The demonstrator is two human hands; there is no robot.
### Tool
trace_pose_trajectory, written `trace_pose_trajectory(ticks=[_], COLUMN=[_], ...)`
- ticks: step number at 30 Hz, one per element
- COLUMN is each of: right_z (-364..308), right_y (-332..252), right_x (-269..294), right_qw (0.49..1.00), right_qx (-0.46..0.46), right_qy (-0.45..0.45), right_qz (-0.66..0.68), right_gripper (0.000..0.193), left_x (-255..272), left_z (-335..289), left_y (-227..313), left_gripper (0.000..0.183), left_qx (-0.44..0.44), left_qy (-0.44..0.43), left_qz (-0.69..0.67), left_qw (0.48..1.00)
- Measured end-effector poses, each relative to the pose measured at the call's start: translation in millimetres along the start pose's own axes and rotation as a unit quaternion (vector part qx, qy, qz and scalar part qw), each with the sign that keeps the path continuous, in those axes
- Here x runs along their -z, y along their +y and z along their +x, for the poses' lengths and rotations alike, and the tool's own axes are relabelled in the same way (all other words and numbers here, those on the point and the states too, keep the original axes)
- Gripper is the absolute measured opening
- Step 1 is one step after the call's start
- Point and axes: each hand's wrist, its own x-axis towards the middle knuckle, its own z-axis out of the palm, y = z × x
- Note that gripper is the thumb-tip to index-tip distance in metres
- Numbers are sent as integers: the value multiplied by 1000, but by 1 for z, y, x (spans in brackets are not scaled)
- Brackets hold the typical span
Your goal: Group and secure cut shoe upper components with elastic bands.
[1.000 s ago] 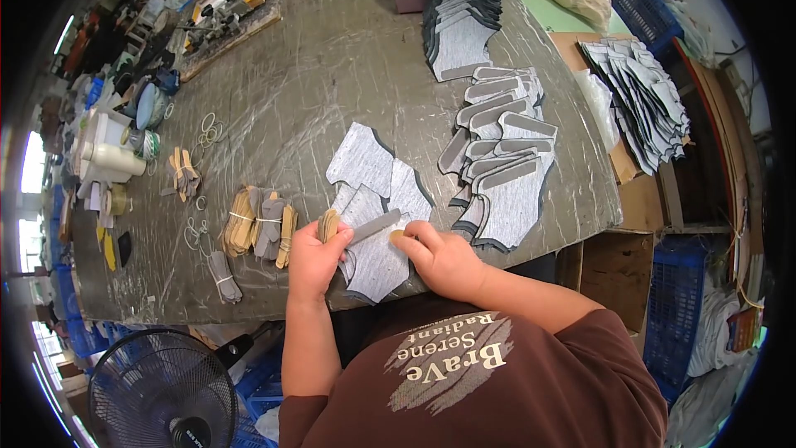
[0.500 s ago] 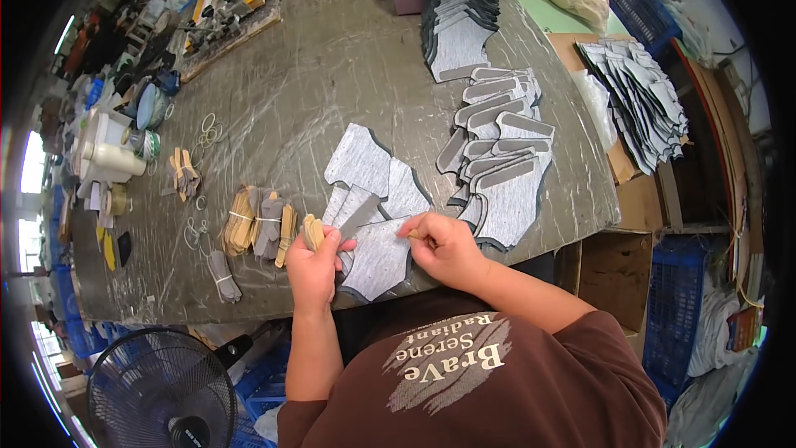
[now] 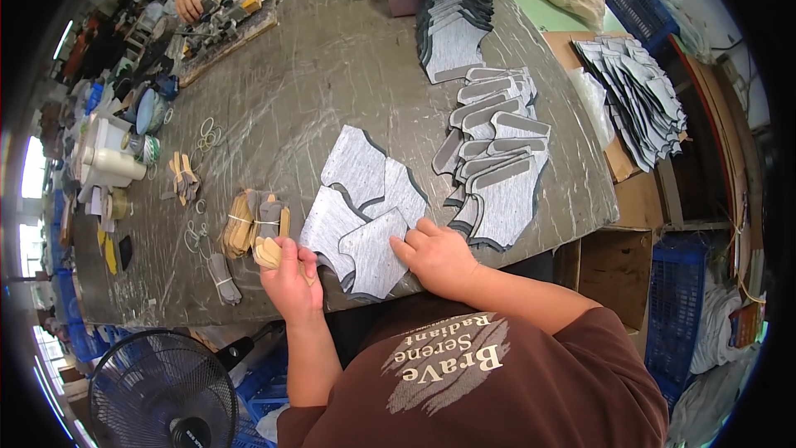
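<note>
My left hand (image 3: 294, 282) is closed around a small fanned bundle of flat tan strips (image 3: 269, 250) at the table's near edge. My right hand (image 3: 439, 259) rests with bent fingers on the right side of a light grey, dark-edged cut piece (image 3: 373, 253); its fingertips touch the surface and the palm side is hidden. This piece overlaps several similar ones, among them a far piece (image 3: 352, 162) and a left piece (image 3: 326, 228). Left of my left hand lie a tied tan strip bundle (image 3: 238, 228) and a banded grey strip bundle (image 3: 268, 214).
Overlapping grey pieces with darker strips (image 3: 497, 158) lie to the right, below a dark-edged stack (image 3: 456, 41). Another banded bundle (image 3: 222, 278) and loose rubber bands (image 3: 207, 133) lie left. A fan (image 3: 162, 390) stands beside the table. A co-worker's hand (image 3: 189, 4) works at far left.
My left hand has moved left with the tan strips, away from the grey pieces. My right hand's pinch on a small tan end has given way to fingers resting on the front piece.
</note>
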Motion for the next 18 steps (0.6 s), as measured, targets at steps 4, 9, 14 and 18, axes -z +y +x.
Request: trace_pose_trajectory(ticks=[4, 9, 14, 18], right_z=[-1, 0, -1, 0], right_y=[-2, -2, -1, 0], right_x=[1, 1, -3, -1], right_qw=[1000, 1000, 999, 999], right_qx=[8, -2, 24, 15], right_qy=[7, 6, 13, -16], right_qz=[3, 14, 21, 28], right_gripper=[33, 33, 32, 31], left_x=[-14, 14, 32, 22], left_z=[1, 22, 26, 21], left_y=[11, 20, 15, 13], left_gripper=[5, 12, 10, 8], left_qx=[99, 267, 359, 320], left_qy=[-82, -31, -31, -131], left_qz=[257, -42, -375, -554], left_qw=[958, 962, 854, 757])
